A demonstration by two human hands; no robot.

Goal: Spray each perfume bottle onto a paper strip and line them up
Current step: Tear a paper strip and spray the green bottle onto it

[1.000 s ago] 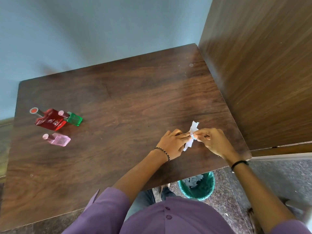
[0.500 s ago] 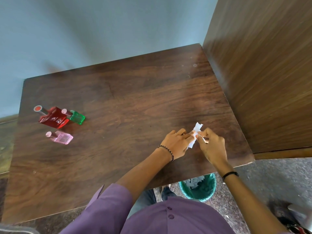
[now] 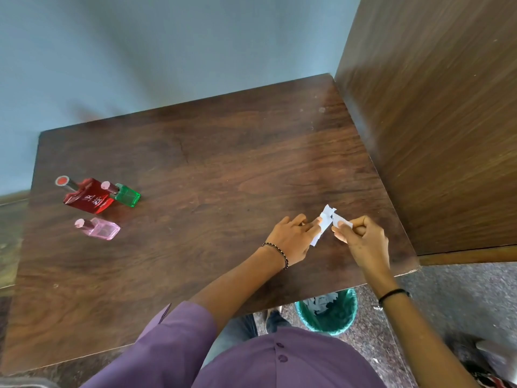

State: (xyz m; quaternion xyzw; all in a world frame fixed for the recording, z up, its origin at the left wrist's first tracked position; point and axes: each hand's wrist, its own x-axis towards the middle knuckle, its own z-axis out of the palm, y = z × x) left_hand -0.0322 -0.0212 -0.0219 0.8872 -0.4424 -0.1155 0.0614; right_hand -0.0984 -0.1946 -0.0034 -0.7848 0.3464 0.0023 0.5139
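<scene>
The table (image 3: pixel 195 169) is a dark wood top set into a corner, with a wall behind and a wood panel (image 3: pixel 436 121) on the right; under its near edge a green bin (image 3: pixel 327 312) holds paper scraps. Three bottles stand in a cluster at the far left, well apart from the hands: red (image 3: pixel 88 198), the largest, touching or just beside green (image 3: pixel 127 195), with pink (image 3: pixel 100 228) a little nearer the person. None has been picked up, so by my reckoning the spraying has not begun. Near the right front edge the left hand (image 3: pixel 292 242) lies low over the wood, fingers curled loosely, its fingertips pinning the white paper (image 3: pixel 326 219). The right hand (image 3: pixel 363 242) is closed in a pinch on a smaller piece (image 3: pixel 342 221). Half a second ago the two hands met on a single scrap; now a dark gap shows between the two pieces, which reads as a tear coming open. That suggests a strip is being made ready for the first bottle. The paper is thin, creased, and ragged along its top edge.
</scene>
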